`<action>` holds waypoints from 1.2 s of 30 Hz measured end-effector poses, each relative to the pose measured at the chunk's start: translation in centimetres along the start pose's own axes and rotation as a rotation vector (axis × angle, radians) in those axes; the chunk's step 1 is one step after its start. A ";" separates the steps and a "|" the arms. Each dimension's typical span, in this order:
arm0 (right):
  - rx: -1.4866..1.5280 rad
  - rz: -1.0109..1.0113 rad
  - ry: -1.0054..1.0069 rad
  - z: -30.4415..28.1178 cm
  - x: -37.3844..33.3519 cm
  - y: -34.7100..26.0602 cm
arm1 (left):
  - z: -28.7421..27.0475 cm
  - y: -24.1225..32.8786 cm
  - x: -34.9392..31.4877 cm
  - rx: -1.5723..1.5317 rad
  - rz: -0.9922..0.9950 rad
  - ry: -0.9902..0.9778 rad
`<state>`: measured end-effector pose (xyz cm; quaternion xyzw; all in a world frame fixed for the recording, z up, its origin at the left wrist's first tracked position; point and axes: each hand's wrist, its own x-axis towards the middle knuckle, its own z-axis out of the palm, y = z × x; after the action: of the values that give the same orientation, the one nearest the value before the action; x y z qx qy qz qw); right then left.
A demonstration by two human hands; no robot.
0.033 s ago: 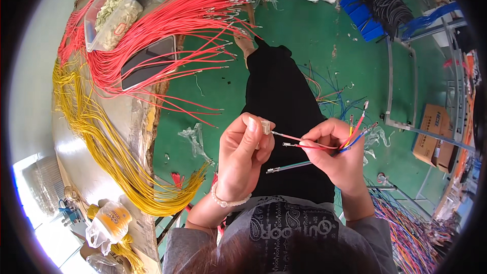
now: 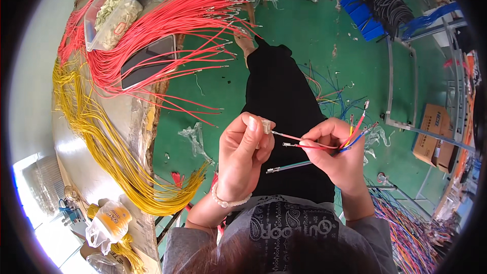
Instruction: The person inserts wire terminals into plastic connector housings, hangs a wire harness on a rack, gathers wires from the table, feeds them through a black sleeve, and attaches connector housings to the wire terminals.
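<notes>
Above my lap, my left hand point(image 2: 246, 147) pinches a small white connector housing point(image 2: 266, 126) between thumb and fingers. My right hand point(image 2: 335, 155) is closed around several thin wires, red, yellow, blue and green, with metal terminals on their ends. One pinkish-red wire point(image 2: 288, 136) runs from my right fingertips to the housing, its terminal end at the housing's side. I cannot tell whether the terminal sits inside. Below it, a red wire point(image 2: 307, 146) and a green wire point(image 2: 289, 166) point left from my right hand, their terminals apart from the housing.
On the table at the left lie a red wire bundle point(image 2: 167, 15), a yellow wire bundle point(image 2: 111, 152) and a dark-screened phone point(image 2: 147, 63). A clear bin point(image 2: 90, 30) holds pale connector housings. A blue bin point(image 2: 355, 12) with black tubing stands far right. A cardboard box point(image 2: 431, 134) is at the right.
</notes>
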<state>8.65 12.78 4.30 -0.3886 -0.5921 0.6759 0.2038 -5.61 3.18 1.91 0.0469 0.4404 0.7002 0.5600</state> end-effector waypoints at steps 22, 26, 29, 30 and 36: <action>-0.175 -0.146 0.065 -0.4 -0.5 0.4 | 0.5 -0.8 0.0 0.230 0.165 0.061; -0.133 -0.195 -0.026 -0.5 -0.3 0.5 | 0.7 -0.9 -0.1 0.266 0.150 0.038; -0.068 -0.135 -0.069 -0.3 0.1 0.5 | 0.9 -1.2 -0.1 0.218 0.134 0.046; -0.006 -0.068 -0.073 -0.2 0.3 0.5 | 1.0 -1.2 -0.2 0.205 0.130 0.030; 0.026 -0.090 -0.104 -0.2 0.5 1.7 | 0.8 -1.3 0.1 0.050 0.028 -0.016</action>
<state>8.76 12.90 2.51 -0.3232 -0.6101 0.6928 0.2081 -4.23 3.67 1.49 0.0727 0.4523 0.6965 0.5523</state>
